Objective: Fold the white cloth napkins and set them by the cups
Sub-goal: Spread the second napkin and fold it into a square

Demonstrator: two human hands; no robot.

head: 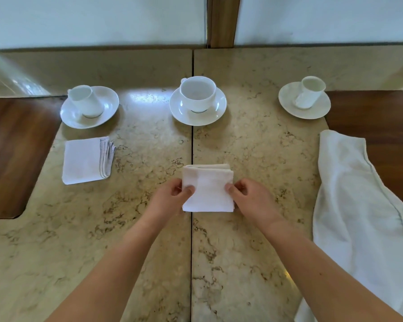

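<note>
A white napkin folded into a small square [208,189] is held over the middle of the marble table. My left hand [170,199] pinches its left edge and my right hand [249,198] pinches its right edge. Beyond it stands the middle cup [197,93] on its saucer [197,117]. A second folded napkin [85,160] lies flat in front of the left cup [85,101]. At the right a cup [311,91] sits on a saucer, and an unfolded white napkin [358,210] lies crumpled along the table's right side.
The marble table [137,228] has a dark seam running down its centre. Dark wooden surfaces [12,154] lie beyond its left and right [382,122] edges. A pale wall with a wooden post [223,19] rises behind.
</note>
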